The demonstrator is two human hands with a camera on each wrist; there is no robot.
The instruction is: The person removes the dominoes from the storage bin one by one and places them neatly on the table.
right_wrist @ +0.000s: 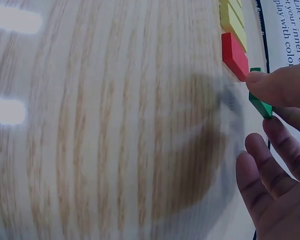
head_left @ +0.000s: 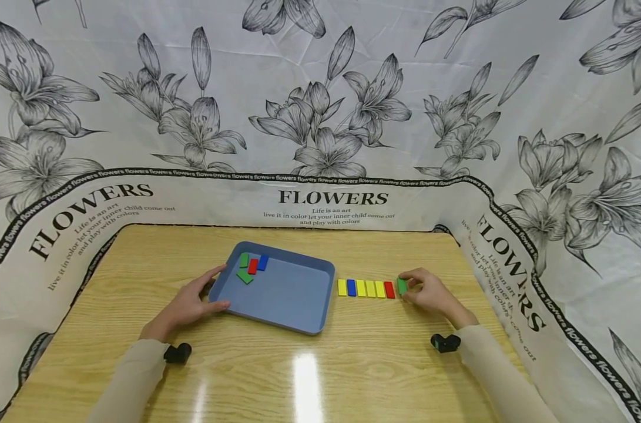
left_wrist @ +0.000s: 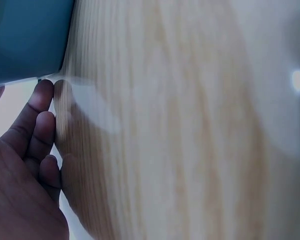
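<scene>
In the head view my right hand (head_left: pixel 428 292) pinches a green rectangular block (head_left: pixel 402 286) between thumb and fingertips, at the right end of a row of blocks. Right beside it in that row is a red block (head_left: pixel 389 289); the right wrist view has the green block (right_wrist: pixel 260 106) slightly tilted. My left hand (head_left: pixel 189 302) holds the left end of a blue-grey tray (head_left: pixel 278 322), thumb at the front corner and fingers along the left side. From the left wrist, the fingertips (left_wrist: pixel 41 95) show close under the tray's edge, partly hidden by it.
Further left in the row lie several yellow blocks (head_left: pixel 370 288) and a blue block (head_left: pixel 351 288), close to the tray's right side. Inside the tray are a red block (head_left: pixel 252 266), a blue block (head_left: pixel 263 262) and green pieces (head_left: pixel 244 259). Flower-printed cloth (head_left: pixel 331 202) borders the wooden table (head_left: pixel 235 376).
</scene>
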